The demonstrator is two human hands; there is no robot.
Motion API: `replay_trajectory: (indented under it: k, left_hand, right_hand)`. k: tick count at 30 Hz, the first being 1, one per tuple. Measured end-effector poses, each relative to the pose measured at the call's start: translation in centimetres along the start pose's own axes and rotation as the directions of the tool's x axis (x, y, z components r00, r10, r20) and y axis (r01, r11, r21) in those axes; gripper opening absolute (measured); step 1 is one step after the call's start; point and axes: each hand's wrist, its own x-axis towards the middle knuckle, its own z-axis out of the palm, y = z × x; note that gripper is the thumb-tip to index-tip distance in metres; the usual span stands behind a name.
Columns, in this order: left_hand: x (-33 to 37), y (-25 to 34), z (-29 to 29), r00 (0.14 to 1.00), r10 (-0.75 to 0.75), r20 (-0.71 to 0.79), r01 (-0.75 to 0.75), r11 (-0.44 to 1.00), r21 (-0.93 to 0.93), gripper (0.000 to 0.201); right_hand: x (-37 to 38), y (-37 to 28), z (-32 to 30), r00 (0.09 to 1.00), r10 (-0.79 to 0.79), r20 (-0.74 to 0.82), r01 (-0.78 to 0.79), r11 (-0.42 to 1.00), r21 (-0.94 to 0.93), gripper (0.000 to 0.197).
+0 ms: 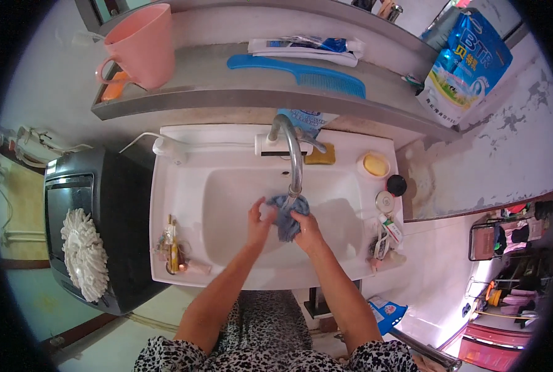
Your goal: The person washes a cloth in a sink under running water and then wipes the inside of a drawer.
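Observation:
A wet blue-grey cloth hangs bunched under the mouth of the curved metal tap, over the white sink. Water runs from the tap onto it. My right hand grips the cloth's right side, thumb on top and the other fingers partly hidden. At the cloth's left edge is my left hand, its fingers apart and curved toward the fabric. Whether those fingertips touch the cloth, I cannot tell.
A yellow sponge lies behind the tap, and a soap dish stands on the right rim. Small bottles and tubes crowd the left rim. Above, a shelf holds a pink mug and a blue comb.

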Motion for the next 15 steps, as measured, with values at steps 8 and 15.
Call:
replay_trajectory:
  k: [8,15]
  left_hand:
    - [1.1,1.0,1.5,0.847,-0.274,0.456,0.460,0.809,-0.366,0.037]
    - [-4.0,3.4,2.3,0.904,0.267,0.334,-0.383,0.852,0.356,0.038]
  right_hand:
    - [-0.2,-0.3,-2.5,0.954,0.093,-0.284,-0.149,0.972,-0.183,0.041]
    - [2.7,3.0,-2.2,0.985,0.084,-0.153,-0.084,0.996,0.001,0.041]
